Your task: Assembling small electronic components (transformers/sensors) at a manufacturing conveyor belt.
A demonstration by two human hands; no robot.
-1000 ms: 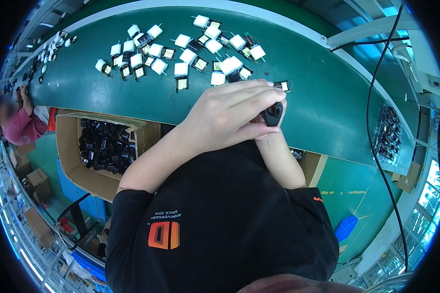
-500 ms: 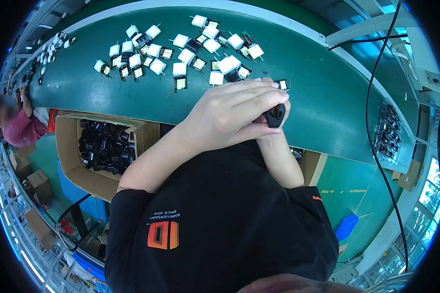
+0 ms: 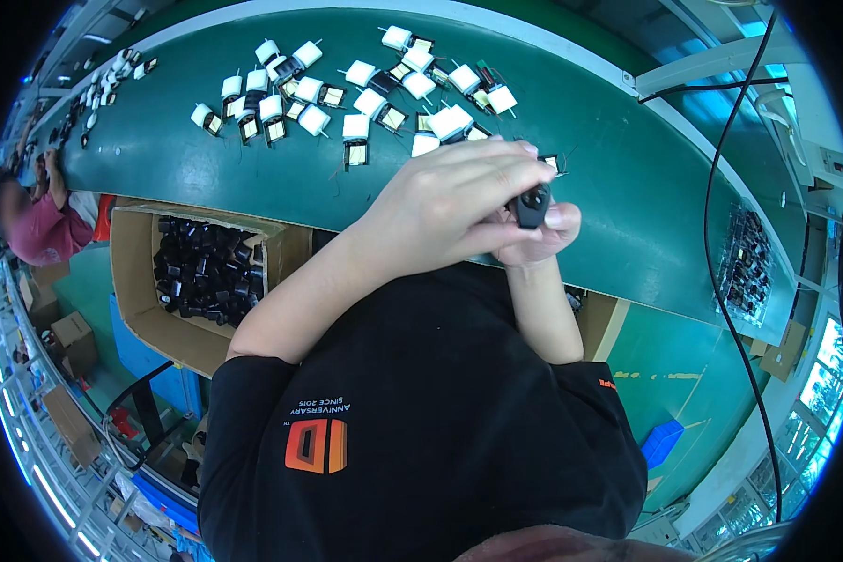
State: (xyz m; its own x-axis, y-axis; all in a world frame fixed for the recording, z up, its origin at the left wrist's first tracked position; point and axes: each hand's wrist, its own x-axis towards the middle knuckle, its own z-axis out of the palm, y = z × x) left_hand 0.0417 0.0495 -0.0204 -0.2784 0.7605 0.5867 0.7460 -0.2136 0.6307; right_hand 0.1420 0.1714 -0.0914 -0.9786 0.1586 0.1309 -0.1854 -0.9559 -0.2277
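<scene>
Both hands are pinching one small black part (image 3: 532,205). The left hand (image 3: 450,206) is draped over the top with its fingers pressed together and reaching across. The right hand (image 3: 534,234) cups it from underneath, with the thumb tip pushed up against the side. Most of the part is buried under the fingers, so I can't really make out its shape beyond a dark rounded end poking out.

Using the green belt (image 3: 253,178) as the landmark, the held part hovers just above the belt's near edge, toward its right half. Further up the belt from the hands there's a loose scatter of small white-wrapped coil pieces (image 3: 365,98) (some with little wire leads sticking out). The closest ones sit right beside the left fingertips. A few more are strung out at the belt's far left end.

Below the belt's near edge, left of the forearms, sits an open cardboard box (image 3: 136,281) full of black parts (image 3: 201,272). Off the belt's right end there's a tray of dark components (image 3: 747,267), and a black cable (image 3: 712,187) hangs down across that side. Another person in a pink top (image 3: 33,234) is at the belt's left end.
</scene>
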